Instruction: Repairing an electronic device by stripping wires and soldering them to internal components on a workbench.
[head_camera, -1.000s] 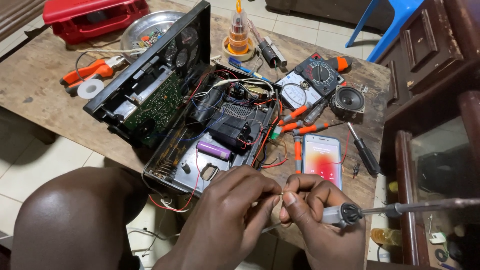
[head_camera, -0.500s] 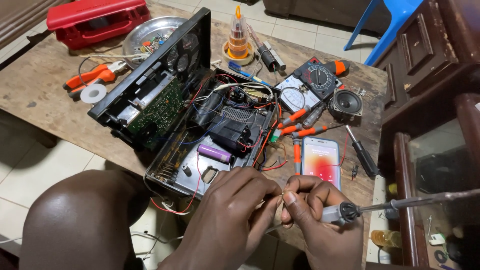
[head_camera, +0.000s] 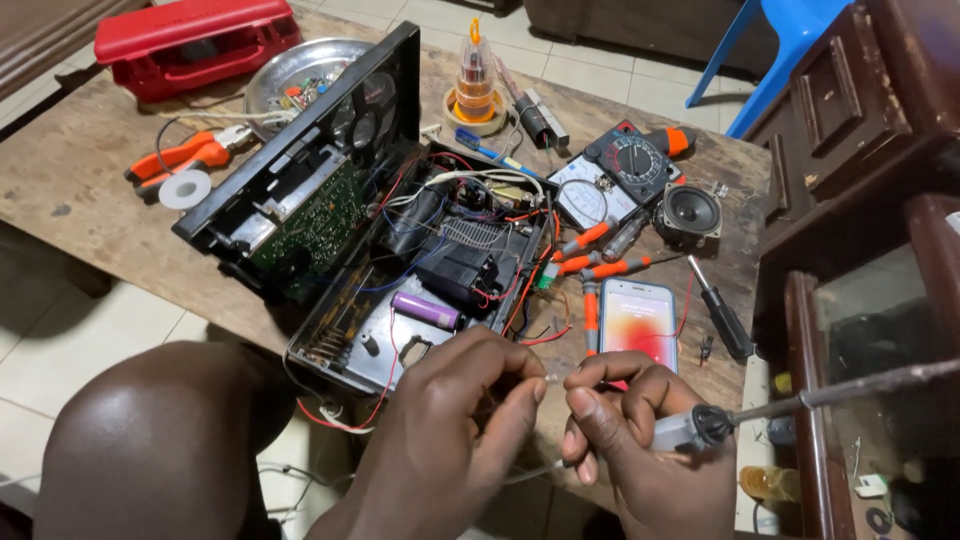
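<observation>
- Since the frame before, your 2 hands have hardly shifted: they stay together at the near edge of the desk (head_camera: 90, 215), and the view has drifted only slightly.
- Your left hand (head_camera: 455, 425) comes up from below with the wrist bent, knuckles toward the camera, thumb and forefinger pinched narrow on a thin pale wire (head_camera: 530, 470) that trails down under the hand.
- Your right hand (head_camera: 645, 435) sits just beside it, fingers curled, thumb and forefinger tips closed on the same fine wire end; you cannot tell exactly how much of it shows between the 2 pinches.
- The lower fingers of that right hand also grip the soldering iron (head_camera: 700, 428), whose dark shaft runs off to the right edge of the view.
- The wire end is held just in front of the opened radio chassis (head_camera: 400, 300), near its purple cylindrical cell (head_camera: 425, 310).
- A phone (head_camera: 638, 325) with a lit pink screen lies just beyond your right hand.
- Farther back lie an analogue multimeter (head_camera: 620, 175), a small loose speaker (head_camera: 688, 213), orange-handled pliers (head_camera: 180, 158) and a red toolbox (head_camera: 190, 40).
- Your bare knee (head_camera: 150, 440) fills the lower left.
</observation>
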